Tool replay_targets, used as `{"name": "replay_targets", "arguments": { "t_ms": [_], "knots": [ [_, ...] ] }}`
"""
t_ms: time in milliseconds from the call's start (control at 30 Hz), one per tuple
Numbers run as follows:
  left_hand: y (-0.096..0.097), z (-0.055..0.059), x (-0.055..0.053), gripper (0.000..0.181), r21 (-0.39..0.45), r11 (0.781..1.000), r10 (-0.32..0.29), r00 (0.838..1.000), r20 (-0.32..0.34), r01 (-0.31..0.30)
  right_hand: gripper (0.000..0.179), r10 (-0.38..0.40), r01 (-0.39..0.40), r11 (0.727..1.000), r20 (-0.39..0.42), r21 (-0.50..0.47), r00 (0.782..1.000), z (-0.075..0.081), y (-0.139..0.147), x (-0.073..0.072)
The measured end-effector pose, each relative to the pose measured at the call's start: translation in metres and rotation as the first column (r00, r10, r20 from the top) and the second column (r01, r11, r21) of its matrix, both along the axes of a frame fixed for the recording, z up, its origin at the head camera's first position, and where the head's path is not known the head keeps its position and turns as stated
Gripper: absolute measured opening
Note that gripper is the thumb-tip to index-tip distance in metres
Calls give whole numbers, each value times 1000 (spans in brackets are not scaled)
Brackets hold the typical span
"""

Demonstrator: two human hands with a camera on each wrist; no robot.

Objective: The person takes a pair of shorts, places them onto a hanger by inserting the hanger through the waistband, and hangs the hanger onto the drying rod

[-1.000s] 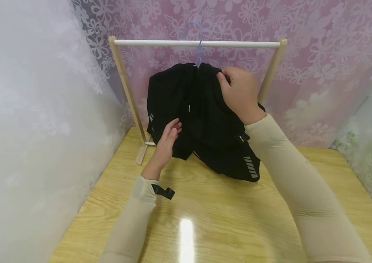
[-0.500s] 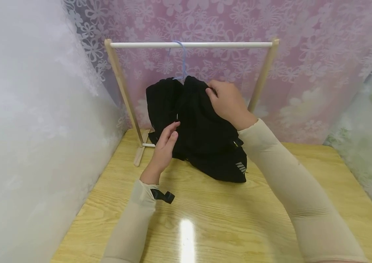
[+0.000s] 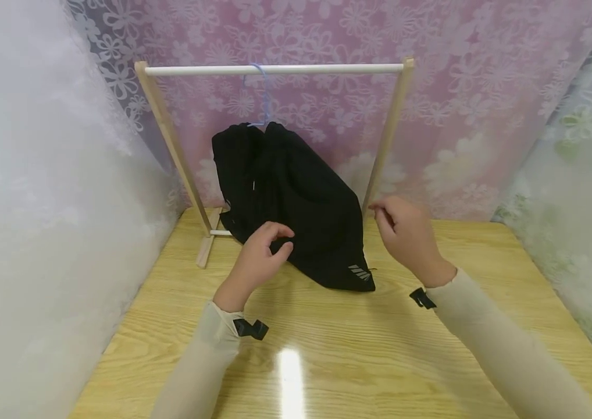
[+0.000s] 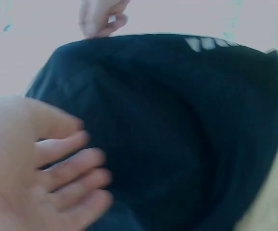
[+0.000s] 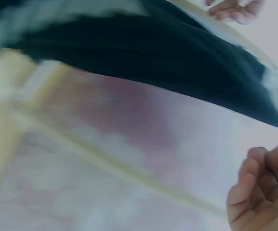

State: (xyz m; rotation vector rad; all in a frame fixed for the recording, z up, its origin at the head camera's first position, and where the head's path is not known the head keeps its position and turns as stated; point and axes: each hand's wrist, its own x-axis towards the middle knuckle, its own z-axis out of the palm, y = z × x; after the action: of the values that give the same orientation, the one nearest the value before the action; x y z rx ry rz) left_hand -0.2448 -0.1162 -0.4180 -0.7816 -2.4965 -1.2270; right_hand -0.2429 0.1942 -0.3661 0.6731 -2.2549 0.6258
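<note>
**Two hands beside hung garment**

Black garment [image 3: 296,203] hangs by a blue hanger [image 3: 260,93] from the wooden rack [image 3: 275,69], hem on the table [image 3: 380,349]. Left hand [image 3: 261,256] seemingly touches it, fingers loosely curled; right hand [image 3: 406,235] hovers apart, fingers loosely curled, holding nothing.

Matt black cloth garment [image 3: 296,198] hangs on a thin blue plastic hanger [image 3: 260,93] from a pale wooden rack [image 3: 170,139] over the glossy, grained wood counter [image 3: 359,349].

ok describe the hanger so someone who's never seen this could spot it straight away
Find the wooden rack at the back of the table, with its white bar across the top. The hanger hooks over that bar left of centre, above the black garment. It is the only thin, pale blue wire piece there.
</note>
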Motion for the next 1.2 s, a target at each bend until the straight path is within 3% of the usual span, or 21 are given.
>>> {"name": "replay_targets", "arguments": {
  "t_ms": [67,133,233,300,367,500,533,567,667,867,1067,1200],
  "knots": [
    [-4,-10,0,7,-141,990,6,998,68,4,17,-32,23,995,87,97,996,-25,6,4],
    [-7,-20,0,6,-286,958,22,990,136,18,16,-73,27,979,222,202,972,-48,11,7],
    [-11,-33,-4,9,-464,885,82,970,228,34,14,-135,-20,939,421,342,897,-76,22,9],
    [-14,-41,-8,29,-542,840,151,947,283,28,23,-160,-63,917,509,394,846,-90,32,6],
    [-18,-48,-11,56,-593,805,221,919,325,16,44,-196,-103,903,614,417,765,-101,40,1],
    [-26,-60,-15,91,-642,765,275,879,389,44,83,-269,-174,885,781,431,564,-113,47,-10],
    [-27,-62,-16,95,-644,763,279,870,406,56,91,-285,-194,878,803,438,524,-115,47,-12],
    [-29,-63,-16,96,-648,759,279,865,417,67,92,-292,-213,870,813,445,504,-116,45,-14],
    [-32,-66,-13,97,-654,753,290,854,433,76,83,-296,-243,856,819,456,492,-117,39,-17],
    [-31,-68,-12,97,-635,771,309,848,431,42,67,-353,-219,837,799,502,486,-114,30,-23],
    [-28,-65,-21,99,-635,772,314,857,409,21,89,-357,-225,832,800,507,482,-105,32,-32],
    [-25,-60,-25,99,-638,769,311,861,403,21,89,-371,-217,829,798,515,475,-100,34,-36]
  ]
}}
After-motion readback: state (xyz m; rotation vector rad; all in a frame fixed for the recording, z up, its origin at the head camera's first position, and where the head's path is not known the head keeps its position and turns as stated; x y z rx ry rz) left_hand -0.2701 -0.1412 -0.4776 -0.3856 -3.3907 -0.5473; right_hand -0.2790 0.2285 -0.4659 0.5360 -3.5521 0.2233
